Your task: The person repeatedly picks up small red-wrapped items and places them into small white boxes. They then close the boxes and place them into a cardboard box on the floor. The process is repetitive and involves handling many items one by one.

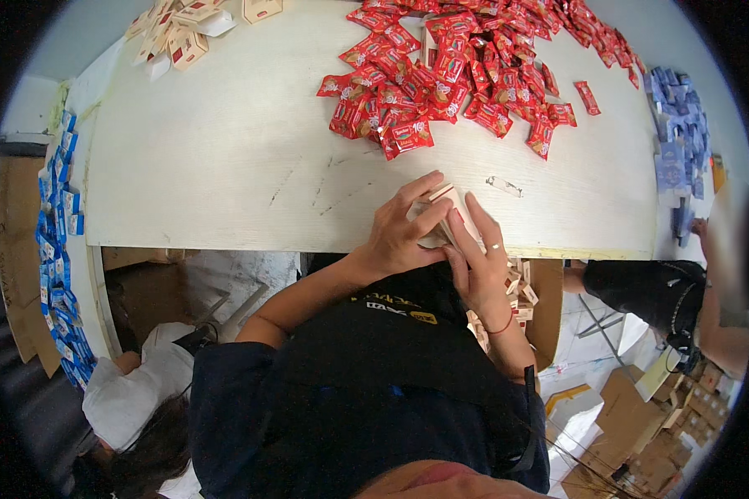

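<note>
Both of my hands hold one small cream cardboard box (460, 209) with a dark red stripe, over the front edge of the table. My left hand (406, 226) grips its left side, fingers bent around the top end. On the other side, my right hand (479, 249), with a ring on one finger, lays its fingers along the box's face. Part of the box is hidden by the fingers. Beyond the hands lies a large heap of red wrapped snack packets (406, 93). Several cream boxes (187, 47) lie at the far left of the table.
An open cardboard carton (546, 305) with small cream boxes stands below the table edge, by my right forearm. Blue boxes (56, 249) line the left side table; blue-violet packs (677, 137) lie at the right. One person (140, 387) is at lower left, another (649, 293) at right.
</note>
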Demonstrator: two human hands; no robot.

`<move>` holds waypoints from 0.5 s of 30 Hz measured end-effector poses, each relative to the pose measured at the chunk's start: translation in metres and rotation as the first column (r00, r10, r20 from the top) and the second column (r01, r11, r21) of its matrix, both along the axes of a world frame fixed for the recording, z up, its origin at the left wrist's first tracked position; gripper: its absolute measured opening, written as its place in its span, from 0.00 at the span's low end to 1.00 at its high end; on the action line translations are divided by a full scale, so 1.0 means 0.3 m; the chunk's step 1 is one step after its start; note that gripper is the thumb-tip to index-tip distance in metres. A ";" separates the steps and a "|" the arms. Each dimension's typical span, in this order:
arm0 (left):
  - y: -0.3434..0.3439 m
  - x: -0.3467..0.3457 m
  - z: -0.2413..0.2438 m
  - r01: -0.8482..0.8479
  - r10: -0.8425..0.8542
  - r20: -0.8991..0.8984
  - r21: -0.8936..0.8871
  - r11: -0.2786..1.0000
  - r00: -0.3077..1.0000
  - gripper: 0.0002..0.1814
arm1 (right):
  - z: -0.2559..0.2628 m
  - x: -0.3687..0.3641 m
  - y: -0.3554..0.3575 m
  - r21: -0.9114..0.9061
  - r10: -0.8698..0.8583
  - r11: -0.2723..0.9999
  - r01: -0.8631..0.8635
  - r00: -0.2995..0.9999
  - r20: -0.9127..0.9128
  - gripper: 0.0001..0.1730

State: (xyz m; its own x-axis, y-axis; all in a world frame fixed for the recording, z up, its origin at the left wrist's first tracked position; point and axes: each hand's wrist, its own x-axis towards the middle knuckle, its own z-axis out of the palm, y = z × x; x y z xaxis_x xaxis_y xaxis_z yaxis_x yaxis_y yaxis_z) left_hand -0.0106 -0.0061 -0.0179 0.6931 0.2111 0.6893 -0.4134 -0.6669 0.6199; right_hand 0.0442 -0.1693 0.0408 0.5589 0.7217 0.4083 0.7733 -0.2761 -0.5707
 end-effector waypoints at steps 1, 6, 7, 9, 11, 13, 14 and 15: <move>0.005 0.010 0.000 0.013 -0.012 0.039 -0.012 1.000 0.999 0.46 | -0.024 0.001 -0.010 0.036 0.010 0.999 -0.010 1.000 -0.006 0.31; -0.009 -0.001 -0.021 -0.047 0.050 -0.024 0.094 0.994 0.998 0.43 | -0.086 0.007 0.005 0.294 -0.038 0.956 0.005 0.993 0.108 0.20; -0.010 -0.001 -0.021 -0.068 0.071 -0.027 0.121 0.990 0.997 0.42 | -0.088 0.006 0.003 0.290 -0.050 0.957 0.027 0.996 0.072 0.21; -0.014 0.005 -0.023 -0.062 0.059 0.024 0.121 0.991 0.998 0.40 | -0.092 0.001 -0.004 0.278 -0.077 0.958 0.074 0.997 0.002 0.22; -0.014 0.014 -0.020 -0.062 0.052 0.081 0.128 0.990 0.995 0.38 | -0.100 -0.001 -0.002 0.290 -0.088 0.952 0.094 0.996 -0.031 0.21; -0.013 0.018 -0.011 -0.073 0.053 0.138 0.139 0.988 0.989 0.36 | -0.092 -0.011 0.002 0.291 -0.098 0.951 0.107 0.994 -0.047 0.20; -0.007 0.023 -0.006 -0.047 0.027 0.130 0.151 0.987 0.991 0.36 | -0.092 -0.014 0.008 0.304 -0.103 0.944 0.125 0.991 -0.089 0.20; 0.001 0.035 0.001 -0.023 0.002 0.127 0.163 0.986 0.992 0.35 | -0.088 -0.013 0.009 0.304 -0.107 0.943 0.133 0.989 -0.099 0.20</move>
State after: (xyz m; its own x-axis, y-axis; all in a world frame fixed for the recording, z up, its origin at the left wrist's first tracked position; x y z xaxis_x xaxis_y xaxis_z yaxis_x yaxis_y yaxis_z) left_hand -0.0003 -0.0058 -0.0175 0.5965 0.0965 0.7968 -0.4721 -0.7607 0.4456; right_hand 0.0404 -0.1667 0.0144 0.6736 0.4928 0.5509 0.6937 -0.1643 -0.7012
